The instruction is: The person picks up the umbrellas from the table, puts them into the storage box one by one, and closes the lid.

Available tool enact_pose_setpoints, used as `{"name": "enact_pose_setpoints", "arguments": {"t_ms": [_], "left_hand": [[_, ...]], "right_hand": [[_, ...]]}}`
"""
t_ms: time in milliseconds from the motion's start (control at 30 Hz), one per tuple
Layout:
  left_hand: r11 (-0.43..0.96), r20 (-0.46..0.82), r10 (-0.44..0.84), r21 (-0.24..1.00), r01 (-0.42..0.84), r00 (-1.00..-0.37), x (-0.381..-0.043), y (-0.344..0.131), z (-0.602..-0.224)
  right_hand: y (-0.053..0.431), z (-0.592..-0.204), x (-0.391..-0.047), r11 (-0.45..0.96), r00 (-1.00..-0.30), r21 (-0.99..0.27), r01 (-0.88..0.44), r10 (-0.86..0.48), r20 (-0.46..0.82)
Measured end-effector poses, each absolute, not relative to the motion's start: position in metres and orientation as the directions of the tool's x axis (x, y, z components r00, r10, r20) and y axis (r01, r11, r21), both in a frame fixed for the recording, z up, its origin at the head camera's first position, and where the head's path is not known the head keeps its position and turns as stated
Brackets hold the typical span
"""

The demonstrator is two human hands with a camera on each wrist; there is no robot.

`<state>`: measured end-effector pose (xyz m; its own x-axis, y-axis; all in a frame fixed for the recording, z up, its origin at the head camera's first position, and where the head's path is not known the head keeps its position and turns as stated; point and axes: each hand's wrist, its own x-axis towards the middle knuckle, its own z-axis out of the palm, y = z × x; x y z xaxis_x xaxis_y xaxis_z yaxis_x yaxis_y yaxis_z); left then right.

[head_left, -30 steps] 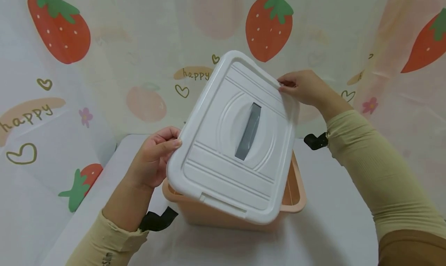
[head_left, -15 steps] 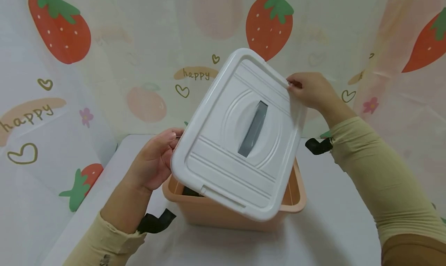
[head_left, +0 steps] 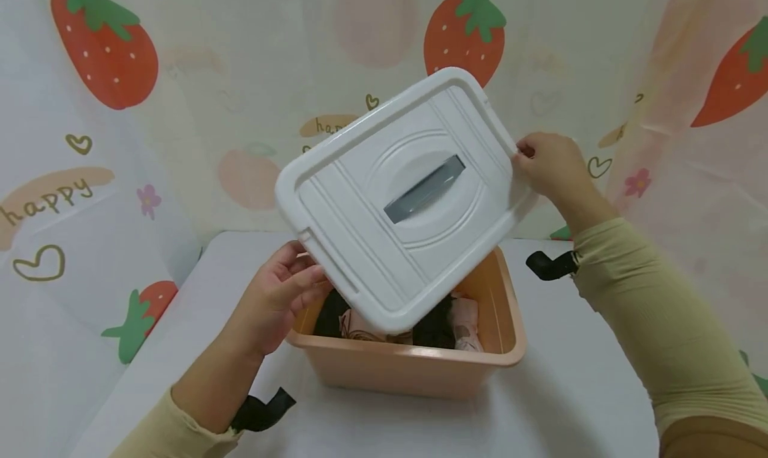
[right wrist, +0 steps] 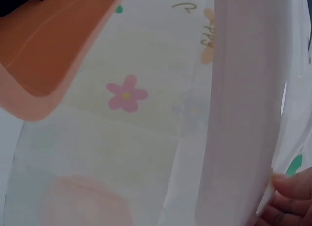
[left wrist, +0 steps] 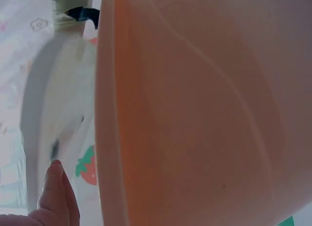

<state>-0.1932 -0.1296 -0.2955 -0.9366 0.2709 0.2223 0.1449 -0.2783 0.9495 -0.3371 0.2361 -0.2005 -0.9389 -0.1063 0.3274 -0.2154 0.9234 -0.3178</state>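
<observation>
A white plastic lid [head_left: 414,155] with a grey handle [head_left: 425,189] is held tilted above a peach plastic tub [head_left: 408,373]. My right hand [head_left: 555,168] pinches the lid's right edge; the right wrist view shows its thumb and fingers [right wrist: 292,187] at the rim. Beside the lid's lower left edge, my left hand [head_left: 273,295] has its fingers loosely extended, apparently without a grip. The left wrist view has this hand [left wrist: 56,199] just outside the tub wall [left wrist: 195,114]. Inside the tub, black items [head_left: 435,325] and pinkish folded cloth-like items [head_left: 467,321] show; the lid covers the rest.
The tub stands on a white-covered table [head_left: 576,378]. Close behind hangs a pale curtain [head_left: 270,65] printed with strawberries, hearts and "happy". Black straps [head_left: 551,265] stick out from both wrists.
The lid has turned clockwise and risen, uncovering items in the tub's front. My right hand has shifted right and slightly down with it. My left hand has come off the lid's corner.
</observation>
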Motion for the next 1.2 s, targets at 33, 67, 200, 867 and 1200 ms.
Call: {"name": "enact_pose_setpoints", "arguments": {"t_ms": [33, 67, 200, 867, 1200], "left_hand": [[-0.249, 0.204, 0.26, 0.959, 0.138, -0.944, -0.193, -0.128, -0.297], [-0.232, 0.191, 0.251, 0.964, 0.133, -0.949, -0.192, -0.127, -0.298], [-0.194, 0.191, 0.203, 0.969, 0.152, -0.96, -0.192, -0.126, -0.301], [-0.13, 0.163, 0.052, 0.979, 0.156, -0.985, -0.204, -0.174, -0.276], [0.033, 0.03, 0.092, 0.999, 0.033, -0.995, -0.224, -0.193, -0.267]], "right_hand": [[0.236, -0.202, -0.335, 0.924, -0.94, -0.32, -0.207, -0.097, 0.327], [0.236, -0.204, -0.334, 0.925, -0.941, -0.324, -0.199, -0.089, 0.326], [0.233, -0.209, -0.327, 0.926, -0.949, -0.334, -0.179, -0.072, 0.308], [0.242, -0.216, -0.263, 0.838, -0.989, -0.526, -0.144, -0.109, 0.097], [0.245, -0.243, -0.248, 0.661, -0.984, -0.744, -0.099, -0.176, -0.025]]}}
